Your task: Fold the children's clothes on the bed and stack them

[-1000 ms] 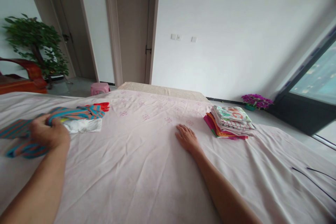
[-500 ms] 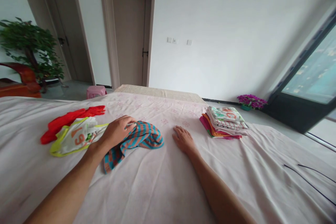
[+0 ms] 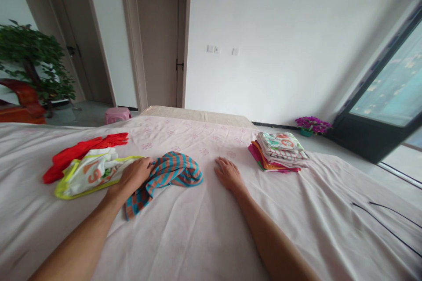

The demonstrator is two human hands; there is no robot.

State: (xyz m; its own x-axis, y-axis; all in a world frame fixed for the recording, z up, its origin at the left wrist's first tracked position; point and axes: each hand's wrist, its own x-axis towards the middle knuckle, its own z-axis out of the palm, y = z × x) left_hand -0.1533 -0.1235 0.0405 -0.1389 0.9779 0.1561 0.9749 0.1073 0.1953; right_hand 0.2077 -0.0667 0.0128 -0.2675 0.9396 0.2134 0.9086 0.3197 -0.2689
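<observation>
A wrinkled pink sheet (image 3: 184, 237) is spread before a white wall (image 3: 270, 70). The striped cloth (image 3: 176, 169), crumpled on it, is touched at its left by the curled left hand (image 3: 136, 174); whether it is gripped cannot be told. The right hand (image 3: 228, 173) is laid open on the sheet. Purple flowers (image 3: 314, 124) are held in a green pot (image 3: 306, 133).

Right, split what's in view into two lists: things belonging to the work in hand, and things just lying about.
Apparently part of the work:
- blue-and-brown striped cloth, at the left hand
- white printed cloth with yellow edging
- bright red cloth
- stack of folded multicoloured cloths

Apparently just lying about:
- thin black cords
- pink stool
- purple flowers in a green pot
</observation>
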